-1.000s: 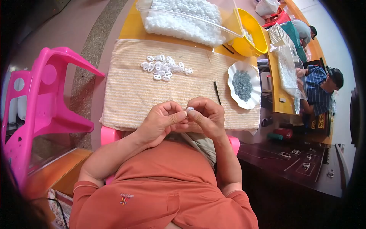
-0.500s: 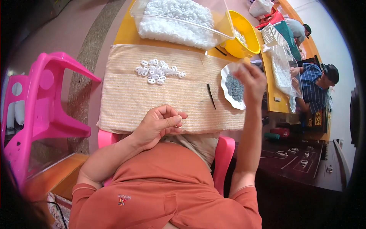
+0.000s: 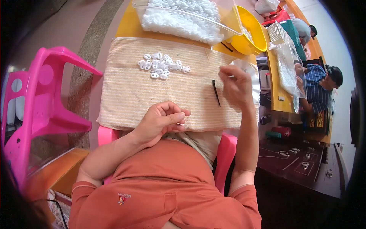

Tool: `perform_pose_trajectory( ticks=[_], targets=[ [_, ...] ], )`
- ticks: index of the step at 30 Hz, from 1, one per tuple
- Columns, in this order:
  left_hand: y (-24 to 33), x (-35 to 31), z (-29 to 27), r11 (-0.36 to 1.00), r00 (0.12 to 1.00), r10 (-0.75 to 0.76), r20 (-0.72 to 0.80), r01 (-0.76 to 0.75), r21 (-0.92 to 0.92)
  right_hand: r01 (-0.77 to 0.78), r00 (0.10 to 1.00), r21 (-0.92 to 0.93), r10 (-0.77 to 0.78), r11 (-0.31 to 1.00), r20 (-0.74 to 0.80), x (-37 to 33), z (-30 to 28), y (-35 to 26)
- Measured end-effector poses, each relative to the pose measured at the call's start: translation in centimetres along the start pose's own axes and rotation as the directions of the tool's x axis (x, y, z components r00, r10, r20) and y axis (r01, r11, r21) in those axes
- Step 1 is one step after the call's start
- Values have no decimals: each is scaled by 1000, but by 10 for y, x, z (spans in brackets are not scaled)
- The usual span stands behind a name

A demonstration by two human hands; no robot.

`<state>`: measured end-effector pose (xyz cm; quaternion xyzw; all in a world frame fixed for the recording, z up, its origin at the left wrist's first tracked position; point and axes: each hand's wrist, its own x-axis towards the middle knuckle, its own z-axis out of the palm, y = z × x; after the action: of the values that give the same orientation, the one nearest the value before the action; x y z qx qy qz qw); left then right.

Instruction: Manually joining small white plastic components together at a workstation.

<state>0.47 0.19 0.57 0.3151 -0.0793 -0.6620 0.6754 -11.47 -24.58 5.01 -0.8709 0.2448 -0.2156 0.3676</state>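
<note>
My left hand point(image 3: 167, 119) rests near the front edge of the striped towel point(image 3: 133, 95), thumb laid along curled fingers, the gap between them narrow; whether anything is pinched there I cannot tell. My right hand point(image 3: 238, 86) is raised over the towel's right side, blurred, its fingers bent inward; I cannot tell whether it holds anything; it and my forearm stand in the way of a white wavy-rimmed plate point(image 3: 256, 82), so most of that is hidden from me.

The white two-holed pieces point(image 3: 158, 65) lie in a loose heap on the towel's far half, left of centre, trailing off rightward; a slim black stick point(image 3: 216, 93) lies between them and my right hand. Beyond the towel a clear tub point(image 3: 232, 29) full of white pieces stands on the yellow table point(image 3: 127, 23); a yellow basin point(image 3: 259, 36) is just to its right.

A pink chair point(image 3: 57, 110) takes up the floor on my left; to my right a person in a striped shirt point(image 3: 318, 86) sits at another table, with a second person point(image 3: 301, 32) farther back; nearer stands a dark panel point(image 3: 278, 168) with metal fittings.

My orange shirt point(image 3: 152, 206) bears a small coloured emblem point(image 3: 122, 198) with lettering beside it.
</note>
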Motion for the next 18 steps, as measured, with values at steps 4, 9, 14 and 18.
perform_pose_trajectory(
  ticks=[4, 9, 14, 18],
  targets=[
    [0, 0, 1, 1000, 1000, 4, -2, -4, -4, 155, 985, -116, -144, 981, 96, -21, 11, -14],
    [-2, -1, 3, 1000, 1000, 15, 3, -15, 17, 267, 961, -219, -244, 938, 130, -30, 23, -25],
    [-2, -1, 1, 999, 1000, 17, -4, -17, 30, 278, 958, -253, -249, 927, 141, -16, 35, -28],
    [-1, -1, 1, 1000, 1000, 12, 5, -12, 14, 302, 951, -327, -259, 895, 169, 3, 46, -26]
  ],
)
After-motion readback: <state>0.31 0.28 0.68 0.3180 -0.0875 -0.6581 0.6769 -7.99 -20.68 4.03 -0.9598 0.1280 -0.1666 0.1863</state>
